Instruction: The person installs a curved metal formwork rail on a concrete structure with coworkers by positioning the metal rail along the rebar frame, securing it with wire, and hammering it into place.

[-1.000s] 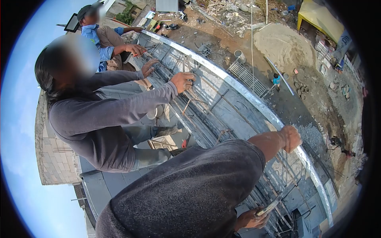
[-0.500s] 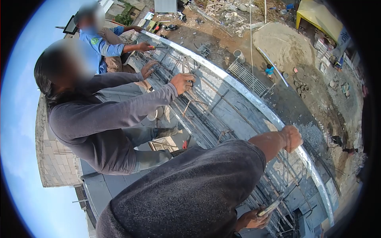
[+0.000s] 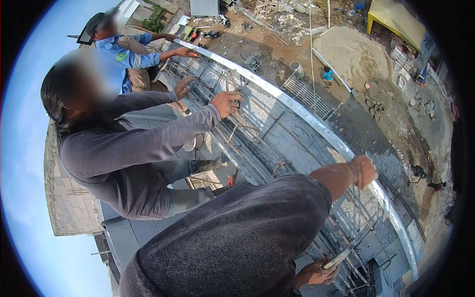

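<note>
Both clamped — left hand (image 3: 364, 172) on white rim (image 3: 322, 127); right hand (image 3: 315, 274) round tool (image 3: 339, 257) — tip jutting beyond grip

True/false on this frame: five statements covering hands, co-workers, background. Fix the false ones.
1. The left hand is on the white edge. True.
2. The right hand is empty. False: it holds a slim tool.
3. The co-worker farther along the edge wears a dark cap. True.
4. The sleeves of the nearer co-worker are short. False: they are long.
5. The canopy at the upper right is yellow. True.
</note>
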{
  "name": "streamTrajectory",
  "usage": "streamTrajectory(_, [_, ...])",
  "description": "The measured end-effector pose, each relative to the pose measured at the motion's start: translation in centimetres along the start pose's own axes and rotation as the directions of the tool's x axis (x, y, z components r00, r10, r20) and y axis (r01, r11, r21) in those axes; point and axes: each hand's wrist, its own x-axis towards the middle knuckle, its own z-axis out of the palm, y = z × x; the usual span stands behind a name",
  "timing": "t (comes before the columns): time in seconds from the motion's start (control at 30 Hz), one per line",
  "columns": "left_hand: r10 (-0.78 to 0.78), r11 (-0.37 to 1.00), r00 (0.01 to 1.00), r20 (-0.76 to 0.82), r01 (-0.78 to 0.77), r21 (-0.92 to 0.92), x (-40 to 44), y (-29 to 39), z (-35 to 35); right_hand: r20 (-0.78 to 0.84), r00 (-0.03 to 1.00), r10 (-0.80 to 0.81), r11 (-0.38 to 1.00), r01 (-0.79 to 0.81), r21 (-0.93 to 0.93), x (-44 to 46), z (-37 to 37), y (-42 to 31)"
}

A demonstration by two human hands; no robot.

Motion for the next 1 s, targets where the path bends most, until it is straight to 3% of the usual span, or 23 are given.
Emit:
streamTrajectory(0.17, [-0.003,1.000,1.000,0.006,0.003,0.000,0.1,0.0,0.1,0.079,0.996,0.040,0.999,-0.040,-0.012,0.4,-0.8,-0.6])
streamTrajectory(0.37, [0.001,1.000,1.000,0.011,-0.001,0.013,0.0,0.1,-0.2,0.010,1.000,-0.030,0.998,0.030,-0.046,0.4,-0.4,0.0])
streamTrajectory(0.47, [0.000,1.000,1.000,0.016,-0.001,0.014,0.1,0.0,0.0,0.052,0.998,0.027,0.997,-0.023,-0.076,-0.7,0.8,0.9])
streamTrajectory(0.67, [-0.008,1.000,1.000,0.004,0.008,0.005,0.0,0.1,0.0,0.037,0.998,-0.047,0.994,0.050,-0.100,-0.5,0.6,1.2])
streamTrajectory(0.77, [-0.010,1.000,1.000,0.001,0.010,-0.006,-0.1,0.1,0.0,0.094,0.995,0.025,0.997,-0.018,-0.069,-1.6,1.5,1.9])
streamTrajectory(0.87, [-0.006,1.000,1.000,0.009,0.006,-0.006,0.0,0.1,0.0,0.043,0.999,-0.001,0.997,0.004,-0.072,-0.2,0.2,0.6])
streamTrajectory(1.0, [0.000,1.000,1.000,0.022,0.000,-0.002,0.2,0.0,0.2,0.031,0.987,0.158,0.987,-0.157,-0.014,-0.2,0.4,-0.2])
